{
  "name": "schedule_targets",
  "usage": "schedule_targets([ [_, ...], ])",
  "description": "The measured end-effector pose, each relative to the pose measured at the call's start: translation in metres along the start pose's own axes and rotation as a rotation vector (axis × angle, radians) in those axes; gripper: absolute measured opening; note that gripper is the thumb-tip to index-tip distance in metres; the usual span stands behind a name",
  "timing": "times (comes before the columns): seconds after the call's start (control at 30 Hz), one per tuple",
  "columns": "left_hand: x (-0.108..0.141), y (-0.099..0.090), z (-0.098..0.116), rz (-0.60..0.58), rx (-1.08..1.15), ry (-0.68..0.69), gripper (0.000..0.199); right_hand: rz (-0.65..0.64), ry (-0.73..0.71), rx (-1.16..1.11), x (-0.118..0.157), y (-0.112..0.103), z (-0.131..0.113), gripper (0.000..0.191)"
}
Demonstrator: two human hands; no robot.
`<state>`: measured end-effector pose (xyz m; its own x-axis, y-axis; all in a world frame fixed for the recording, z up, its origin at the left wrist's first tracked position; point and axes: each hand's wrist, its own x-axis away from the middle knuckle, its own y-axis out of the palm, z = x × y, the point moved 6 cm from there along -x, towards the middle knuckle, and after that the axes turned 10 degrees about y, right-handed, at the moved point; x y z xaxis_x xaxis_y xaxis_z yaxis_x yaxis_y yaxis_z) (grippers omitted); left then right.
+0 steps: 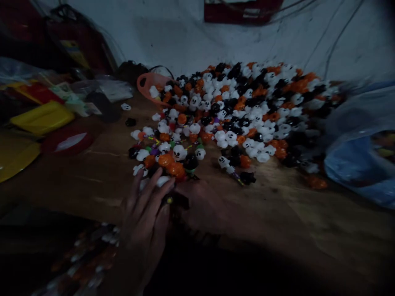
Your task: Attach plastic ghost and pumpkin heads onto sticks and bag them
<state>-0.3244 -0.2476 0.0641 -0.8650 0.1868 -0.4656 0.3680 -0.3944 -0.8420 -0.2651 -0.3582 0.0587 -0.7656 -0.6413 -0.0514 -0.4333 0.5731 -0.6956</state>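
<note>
My left hand [145, 213] reaches up from the bottom, its fingers bent over the near edge of a group of small ghost, pumpkin and black figures. A dark piece with a yellow spot [169, 200] lies at its thumb and fingertips. Beside it, my right hand [200, 203] is blurred and dim, close to the same dark piece; its fingers cannot be made out. Orange pumpkin figures [171, 164] and a white ghost figure [180, 153] sit just beyond the fingertips.
A large heap of figures [256, 111] rises against the wall, partly in an orange basket [143, 84]. Yellow trays [43, 118] and a red dish [66, 141] stand left. A blue plastic bag [354, 164] is at the right. More figures [89, 255] lie below the table edge.
</note>
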Motion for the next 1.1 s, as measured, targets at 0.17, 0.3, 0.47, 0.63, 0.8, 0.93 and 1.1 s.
schedule_targets([
  [0.17,0.002,0.000,0.000,0.005,0.024,0.034,0.041,0.166,-0.015,-0.334,0.009,0.018,0.012,0.029],
  [0.3,-0.006,-0.003,0.002,0.090,0.029,0.068,0.029,0.275,-0.068,-0.364,0.012,0.027,0.009,0.023],
  [0.47,-0.014,-0.001,0.000,0.191,-0.046,0.071,0.023,0.343,0.008,-0.120,0.029,0.002,0.028,0.020],
  [0.63,-0.012,0.000,0.003,0.195,-0.020,0.063,0.021,0.643,0.252,0.373,0.067,-0.057,0.093,0.018],
  [0.8,-0.011,-0.002,0.005,0.157,-0.002,0.025,0.026,0.589,0.397,0.742,0.067,-0.061,0.125,0.021],
  [0.93,-0.011,-0.003,0.006,0.158,0.000,0.001,0.025,0.572,0.396,0.760,0.065,-0.058,0.123,0.025],
  [1.1,-0.014,-0.002,0.014,0.134,-0.043,0.088,0.031,0.557,0.386,0.724,0.065,-0.059,0.123,0.024],
])
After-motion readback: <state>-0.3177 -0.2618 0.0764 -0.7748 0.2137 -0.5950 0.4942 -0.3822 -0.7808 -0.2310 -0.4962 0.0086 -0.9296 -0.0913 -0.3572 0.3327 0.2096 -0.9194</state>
